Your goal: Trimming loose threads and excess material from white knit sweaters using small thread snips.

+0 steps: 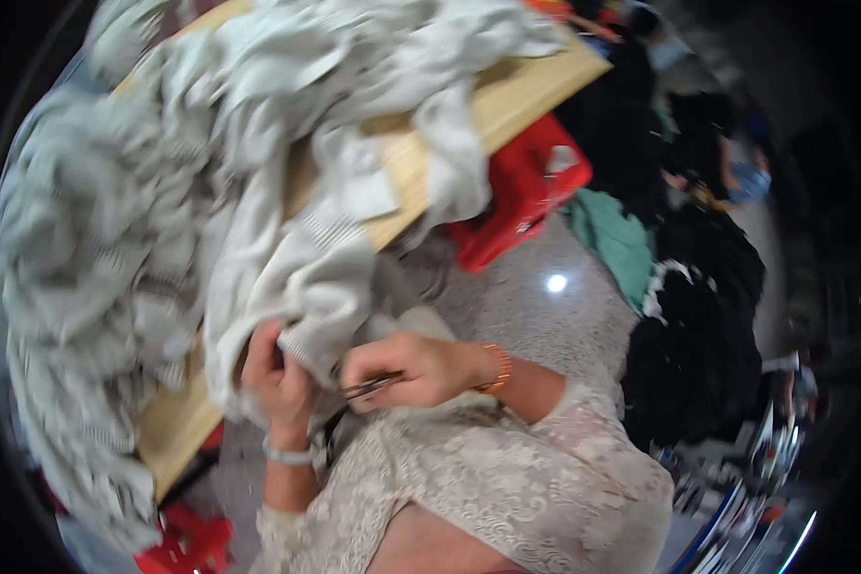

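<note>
My left hand [279, 383], with a pale band at the wrist, is closed on the ribbed edge of a white knit garment [320, 277]. The garment hangs off the near edge of a wooden table toward my lap. Close beside it, my right hand [416, 371], wearing an orange bracelet, grips a slim dark two-pronged tool that looks like thread snips [373, 386]. Its tips point left toward the cloth near my left hand. Motion blur hides the fine detail of the tips and of the left fingers.
Heaped white knitwear [96, 239] covers most of the wooden table [536, 91] and spills over its left side. Under the table's right edge stands a red plastic stool or crate [526, 191]. Green cloth [614, 239] and dark piles [698, 335] lie on the floor at right.
</note>
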`<state>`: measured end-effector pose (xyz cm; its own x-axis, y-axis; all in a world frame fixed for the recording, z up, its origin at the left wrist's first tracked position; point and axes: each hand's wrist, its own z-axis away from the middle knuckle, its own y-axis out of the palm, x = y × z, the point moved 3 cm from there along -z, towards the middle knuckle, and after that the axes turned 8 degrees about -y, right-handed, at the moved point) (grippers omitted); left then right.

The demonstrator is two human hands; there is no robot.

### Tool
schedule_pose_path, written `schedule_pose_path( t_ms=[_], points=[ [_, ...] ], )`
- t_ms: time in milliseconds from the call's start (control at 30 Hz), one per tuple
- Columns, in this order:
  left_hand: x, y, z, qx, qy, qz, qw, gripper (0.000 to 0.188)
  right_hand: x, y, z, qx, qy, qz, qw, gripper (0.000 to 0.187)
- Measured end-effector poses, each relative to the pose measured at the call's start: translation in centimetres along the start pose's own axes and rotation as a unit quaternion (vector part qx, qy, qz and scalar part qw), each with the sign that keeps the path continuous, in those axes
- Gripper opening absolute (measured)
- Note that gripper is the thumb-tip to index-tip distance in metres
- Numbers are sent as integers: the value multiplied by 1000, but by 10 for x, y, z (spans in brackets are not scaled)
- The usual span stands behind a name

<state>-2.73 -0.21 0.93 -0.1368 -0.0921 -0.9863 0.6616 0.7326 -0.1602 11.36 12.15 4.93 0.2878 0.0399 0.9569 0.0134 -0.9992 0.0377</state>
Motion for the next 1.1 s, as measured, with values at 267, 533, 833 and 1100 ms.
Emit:
schedule_pose_path(
  t_ms=[267,533,833,1100],
  points=[
    [14,7,-4,22,35,158,987,19,-15,-15,16,-216,37,223,950,10],
    [-6,14,-3,9,159,-11,987,28,-8,-12,-27,-198,-54,259,944,33],
    [-7,15,3,-63,230,-73,968,28,-42,-13,-5,-294,-7,81,952,17],
    [-9,18,4,-69,263,-82,959,30,-46,-11,-1,-315,-1,25,949,18]
  ],
)
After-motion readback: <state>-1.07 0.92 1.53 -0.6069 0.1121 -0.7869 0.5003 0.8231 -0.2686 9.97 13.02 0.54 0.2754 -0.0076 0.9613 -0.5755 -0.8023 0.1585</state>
